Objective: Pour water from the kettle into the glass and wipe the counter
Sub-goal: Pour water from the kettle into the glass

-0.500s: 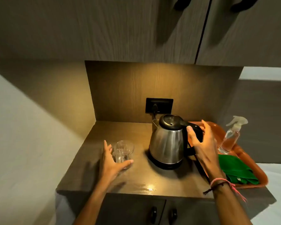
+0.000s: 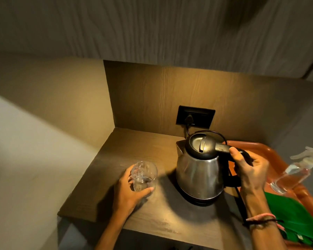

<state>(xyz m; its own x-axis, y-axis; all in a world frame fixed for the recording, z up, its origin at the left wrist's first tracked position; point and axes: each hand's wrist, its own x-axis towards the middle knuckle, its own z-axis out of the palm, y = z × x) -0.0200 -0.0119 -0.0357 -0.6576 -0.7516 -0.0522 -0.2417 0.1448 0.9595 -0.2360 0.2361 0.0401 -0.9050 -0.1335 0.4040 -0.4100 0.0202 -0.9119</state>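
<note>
A steel kettle (image 2: 199, 174) with a black lid stands upright on its black base in the middle of the wooden counter (image 2: 134, 141). My right hand (image 2: 249, 170) is wrapped around its black handle. To its left a clear glass (image 2: 144, 175) with a little water stands on the counter, and my left hand (image 2: 132, 190) grips it from the near side. A green cloth (image 2: 294, 217) lies folded in the orange tray at the right.
An orange tray (image 2: 271, 150) at the right edge holds a clear spray bottle (image 2: 293, 172). The kettle's cord runs to a black wall socket (image 2: 195, 117) behind it. Cupboards hang overhead. The counter's front edge is close to my forearms.
My left hand has closed around the glass. My right hand has wrapped around the kettle handle. The camera has moved closer and tilted down.
</note>
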